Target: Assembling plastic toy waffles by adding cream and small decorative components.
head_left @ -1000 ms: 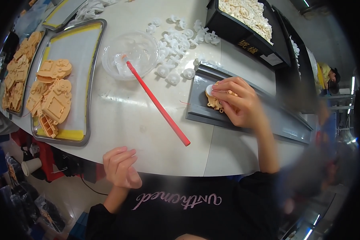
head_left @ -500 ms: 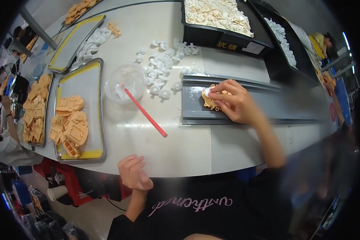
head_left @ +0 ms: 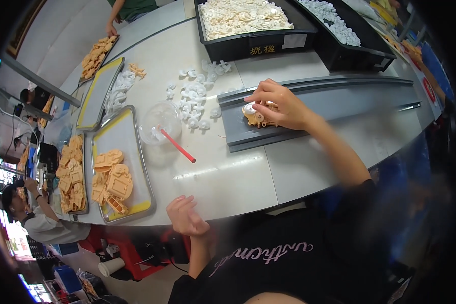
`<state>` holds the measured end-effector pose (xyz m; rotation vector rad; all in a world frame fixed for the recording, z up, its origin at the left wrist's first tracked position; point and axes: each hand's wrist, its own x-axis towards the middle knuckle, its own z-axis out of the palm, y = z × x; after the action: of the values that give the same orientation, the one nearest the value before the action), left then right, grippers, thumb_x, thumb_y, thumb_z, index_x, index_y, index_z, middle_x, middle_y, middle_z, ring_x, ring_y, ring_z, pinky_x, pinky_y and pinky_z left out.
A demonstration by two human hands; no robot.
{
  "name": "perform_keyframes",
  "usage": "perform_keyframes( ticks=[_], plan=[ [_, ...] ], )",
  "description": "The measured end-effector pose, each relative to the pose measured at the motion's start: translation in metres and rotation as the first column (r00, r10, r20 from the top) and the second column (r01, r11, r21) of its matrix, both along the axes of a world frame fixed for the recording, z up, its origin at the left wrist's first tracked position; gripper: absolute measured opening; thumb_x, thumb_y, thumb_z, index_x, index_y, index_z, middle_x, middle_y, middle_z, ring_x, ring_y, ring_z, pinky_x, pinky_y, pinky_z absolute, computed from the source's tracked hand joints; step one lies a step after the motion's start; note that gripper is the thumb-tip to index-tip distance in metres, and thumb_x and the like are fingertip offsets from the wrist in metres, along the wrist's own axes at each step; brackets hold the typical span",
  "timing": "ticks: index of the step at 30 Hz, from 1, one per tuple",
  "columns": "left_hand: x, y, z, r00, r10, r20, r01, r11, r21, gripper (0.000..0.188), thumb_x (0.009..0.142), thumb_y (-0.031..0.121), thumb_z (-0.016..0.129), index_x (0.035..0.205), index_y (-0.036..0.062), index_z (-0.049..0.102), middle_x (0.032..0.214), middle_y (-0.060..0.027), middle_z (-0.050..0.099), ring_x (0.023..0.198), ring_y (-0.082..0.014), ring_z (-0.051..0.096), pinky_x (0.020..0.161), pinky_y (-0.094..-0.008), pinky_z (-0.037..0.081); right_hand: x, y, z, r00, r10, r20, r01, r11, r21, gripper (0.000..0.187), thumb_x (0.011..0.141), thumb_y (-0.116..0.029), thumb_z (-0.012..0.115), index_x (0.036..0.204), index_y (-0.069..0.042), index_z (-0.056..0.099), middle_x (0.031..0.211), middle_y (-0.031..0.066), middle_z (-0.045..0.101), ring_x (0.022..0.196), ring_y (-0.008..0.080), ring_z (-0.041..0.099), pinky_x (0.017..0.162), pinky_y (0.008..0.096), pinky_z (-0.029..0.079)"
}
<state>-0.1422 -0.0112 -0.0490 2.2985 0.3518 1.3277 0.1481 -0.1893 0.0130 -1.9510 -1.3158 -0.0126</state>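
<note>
On the grey channel-shaped tray (head_left: pixel 309 104), a peach-orange moulded plastic part (head_left: pixel 254 119) lies under my right hand (head_left: pixel 281 104). The fingers of that hand are bent down around a small white round plastic piece (head_left: pixel 249 108), which sits against the orange part. My palm hides the orange part's right side. By the table's front edge, my left hand (head_left: pixel 186 215) hovers with loosely curled fingers, some apart, and nothing visible in it. Left of the grey tray, several loose white plastic pieces (head_left: pixel 191 96) are scattered on the table.
A clear plastic tub (head_left: pixel 154 119) with a red stick (head_left: pixel 178 146) stands left of centre. Further left, a metal tray (head_left: pixel 146 187) bears several orange parts (head_left: pixel 117 181). Black bins (head_left: pixel 238 49) of small white pieces stand at the back. Other people work around the table.
The view has turned and shifted, so the table appears tilted. My right hand stays at the orange part, its fingers slightly more spread over the white piece. My left hand still hovers by the edge.
</note>
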Motion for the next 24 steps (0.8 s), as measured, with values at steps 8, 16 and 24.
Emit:
perform_keyframes(
  ticks=[8, 16, 24],
  plan=[
    [-0.004, 0.0, 0.004, 0.999, 0.029, 0.023, -0.029, 1.0, 0.011, 0.022, 0.076, 0.013, 0.043, 0.069, -0.0034, 0.058, 0.077, -0.0164, 0.063, 0.08, -0.0329, 0.058, 0.078, -0.0423, 0.048, 0.09, 0.021, 0.046, 0.947, -0.236, 0.219, 0.175, 0.948, 0.264, 0.02, 0.088, -0.013, 0.059, 0.104, -0.004, 0.068, 0.089, 0.0113, 0.06, 0.083, 0.0214, 0.061, 0.075, 0.03, 0.047],
    [-0.003, -0.001, 0.003, 0.998, 0.062, -0.001, -0.062, 0.998, -0.018, 0.022, 0.077, 0.014, 0.045, 0.069, -0.0014, 0.058, 0.076, -0.0155, 0.064, 0.08, -0.0326, 0.058, 0.076, -0.0412, 0.048, 0.316, 0.087, -0.004, 0.964, -0.261, 0.04, 0.216, 0.693, -0.688, 0.046, 0.081, -0.034, 0.062, 0.116, -0.005, 0.064, 0.12, 0.0193, 0.061, 0.108, 0.0324, 0.059, 0.09, 0.0356, 0.045],
    [-0.016, 0.001, -0.002, 0.997, 0.078, -0.006, -0.078, 0.997, -0.01, 0.018, 0.075, 0.011, 0.047, 0.068, 0.0, 0.059, 0.074, -0.0134, 0.065, 0.076, -0.0311, 0.059, 0.071, -0.0393, 0.049, 0.273, 0.127, 0.002, 0.947, -0.266, 0.18, 0.314, 0.887, -0.337, 0.017, 0.06, -0.012, 0.075, 0.076, -0.008, 0.075, 0.068, 0.0125, 0.069, 0.066, 0.0242, 0.067, 0.066, 0.0332, 0.053]
  ],
)
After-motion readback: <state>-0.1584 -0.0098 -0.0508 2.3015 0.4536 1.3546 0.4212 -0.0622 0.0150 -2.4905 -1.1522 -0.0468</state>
